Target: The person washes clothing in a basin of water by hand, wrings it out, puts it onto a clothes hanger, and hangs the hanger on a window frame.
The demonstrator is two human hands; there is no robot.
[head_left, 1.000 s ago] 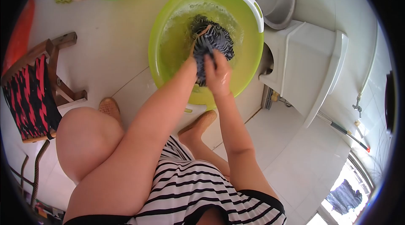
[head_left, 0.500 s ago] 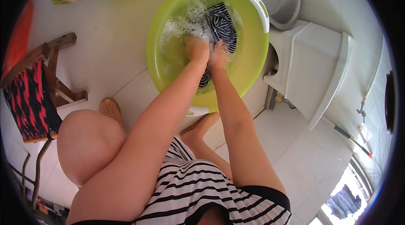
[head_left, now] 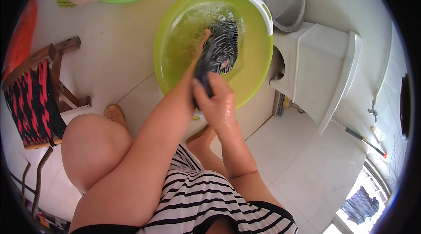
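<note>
Right hand [head_left: 219,97] gripping striped cloth [head_left: 222,43], frame centre; left hand [head_left: 205,39] mostly covered, grip unclear; green tub [head_left: 258,60] below cloth, upper centre.

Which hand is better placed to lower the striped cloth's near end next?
Probably the right hand: it grips the near end of the striped cloth, while the left hand is farther forward, partly hidden.
</note>
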